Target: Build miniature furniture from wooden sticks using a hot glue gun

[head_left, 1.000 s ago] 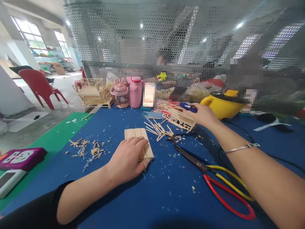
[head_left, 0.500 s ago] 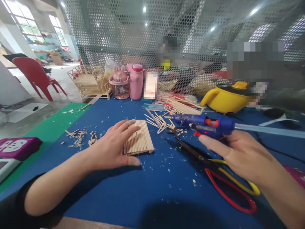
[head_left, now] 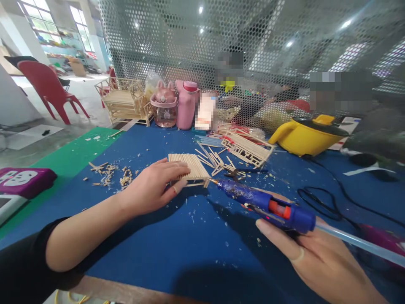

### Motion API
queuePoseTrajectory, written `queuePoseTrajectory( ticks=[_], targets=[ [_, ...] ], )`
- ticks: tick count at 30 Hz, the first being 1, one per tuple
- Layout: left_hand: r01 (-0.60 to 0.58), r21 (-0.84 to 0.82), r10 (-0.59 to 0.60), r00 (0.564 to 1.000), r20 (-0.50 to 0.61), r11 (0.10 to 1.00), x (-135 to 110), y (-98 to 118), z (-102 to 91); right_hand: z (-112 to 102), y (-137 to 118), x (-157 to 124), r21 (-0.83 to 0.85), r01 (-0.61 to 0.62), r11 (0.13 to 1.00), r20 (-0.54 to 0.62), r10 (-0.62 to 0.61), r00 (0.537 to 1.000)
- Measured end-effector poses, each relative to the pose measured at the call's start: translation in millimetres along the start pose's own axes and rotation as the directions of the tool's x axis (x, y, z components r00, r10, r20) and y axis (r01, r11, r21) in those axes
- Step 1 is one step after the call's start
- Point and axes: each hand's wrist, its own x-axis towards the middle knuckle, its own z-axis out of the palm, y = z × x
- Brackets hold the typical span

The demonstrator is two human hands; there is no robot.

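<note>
My left hand (head_left: 154, 185) rests on the near left part of a flat panel of glued wooden sticks (head_left: 192, 165) on the blue table cover (head_left: 177, 249); its fingers curl over the panel's near edge and pinch it. My right hand (head_left: 319, 259) grips a blue hot glue gun (head_left: 268, 204) with an orange trigger part. The gun's nozzle points left and almost touches the panel's near right corner. A clear glue stick (head_left: 360, 245) juts from the gun's back.
Loose sticks (head_left: 211, 162) and a stick frame (head_left: 248, 148) lie behind the panel. A yellow pot (head_left: 308, 135), pink bottles (head_left: 186, 109), a wooden model (head_left: 125, 101), stick scraps (head_left: 110, 177), a black cable (head_left: 319, 200) and a purple power strip (head_left: 22, 181) surround the spot. Mesh screens people beyond.
My right hand picked up the glue gun at the back and brought it down to the panel's near corner. My left hand shifted on the panel and now pinches its near edge.
</note>
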Motion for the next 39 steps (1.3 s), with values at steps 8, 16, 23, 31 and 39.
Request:
queuePoseTrajectory(
  ticks=[8,16,23,31,39],
  targets=[
    [0.169,-0.105,-0.191,0.946,-0.261,0.98,6,13,-7.5,-8,-16,16,0.013,0.089,0.996,-0.159,-0.086,0.984],
    [0.257,-0.196,-0.302,0.918,-0.256,0.946,5,20,-12.8,-19,-26,33,-0.056,0.205,0.977,-0.188,-0.212,0.959],
    [0.267,-0.216,-0.319,0.91,-0.264,0.939,5,22,-12.3,-19,-26,39,-0.099,0.219,0.971,-0.179,-0.234,0.956],
    [0.26,-0.205,-0.31,0.91,-0.276,0.944,7,20,-12.4,-16,-26,42,-0.101,0.221,0.97,-0.166,-0.236,0.958],
    [0.269,-0.207,-0.319,0.908,-0.271,0.941,6,20,-13.0,-13,-25,44,-0.093,0.197,0.976,-0.168,-0.21,0.963]
  ],
)
